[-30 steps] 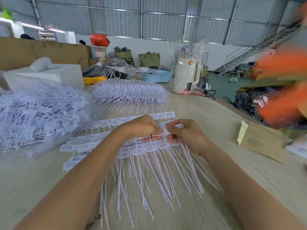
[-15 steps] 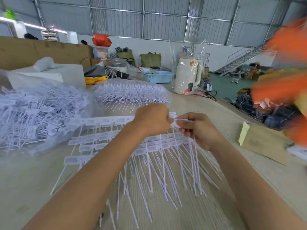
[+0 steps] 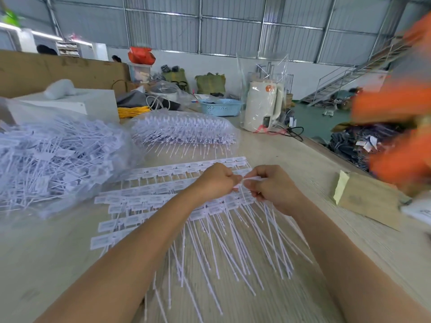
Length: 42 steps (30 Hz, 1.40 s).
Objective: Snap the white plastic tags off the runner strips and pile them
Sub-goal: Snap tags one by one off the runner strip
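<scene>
1. While I am watching through the head camera, both forearms are reaching out over the pale counter [image 3: 349,241], and the long thin tails of the white tags [image 3: 233,248] are fanning toward me beneath them.
2. I am seeing the left hand [image 3: 215,179] curling tight on the end of a runner strip [image 3: 144,199], knuckles up, just above the spread of strips.
3. I am seeing the right hand [image 3: 271,187] pinching a single tag [image 3: 253,178] between thumb and fingers, almost touching the left hand.
4. More strips are lying in overlapping rows under and left of the hands, their flat labels [image 3: 102,241] facing up.
5. To the far left, a heap of loose tags [image 3: 46,159] is sitting in clear plastic on the counter.
6. Beyond the hands, a bundle of stacked strips [image 3: 184,130] is resting in another clear bag.
7. Farther back, a white kettle [image 3: 262,108] and a blue basket [image 3: 220,107] are standing near the counter's far edge.
8. A brown paper packet [image 3: 368,199] is lying at the right.
</scene>
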Each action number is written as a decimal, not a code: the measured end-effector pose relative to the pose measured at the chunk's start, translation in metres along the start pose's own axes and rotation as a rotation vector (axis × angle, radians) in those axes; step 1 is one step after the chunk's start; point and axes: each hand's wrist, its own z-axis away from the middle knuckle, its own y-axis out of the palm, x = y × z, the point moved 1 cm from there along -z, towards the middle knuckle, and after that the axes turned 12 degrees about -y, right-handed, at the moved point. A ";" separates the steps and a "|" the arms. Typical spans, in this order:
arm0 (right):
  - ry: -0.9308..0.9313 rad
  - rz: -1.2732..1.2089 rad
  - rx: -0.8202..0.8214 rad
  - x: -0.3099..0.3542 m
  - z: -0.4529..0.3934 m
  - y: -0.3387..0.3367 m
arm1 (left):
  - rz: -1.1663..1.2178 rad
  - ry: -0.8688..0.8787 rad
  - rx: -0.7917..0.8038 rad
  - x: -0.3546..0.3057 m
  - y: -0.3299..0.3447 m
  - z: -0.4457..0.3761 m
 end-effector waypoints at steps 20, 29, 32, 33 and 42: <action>0.223 -0.499 0.072 0.011 0.000 -0.009 | -0.202 0.073 0.217 -0.006 -0.019 0.010; 0.109 -0.283 0.034 0.012 0.006 0.013 | -0.140 0.097 0.172 -0.007 -0.019 0.007; 0.064 -0.271 -0.028 0.012 0.002 0.008 | -0.130 0.062 0.160 -0.003 -0.027 0.004; 0.051 -0.286 -0.041 0.012 0.001 0.008 | -0.145 0.047 0.178 -0.002 -0.028 0.005; -0.017 -0.236 0.030 0.013 0.005 0.008 | -0.028 0.001 0.152 0.002 -0.025 0.003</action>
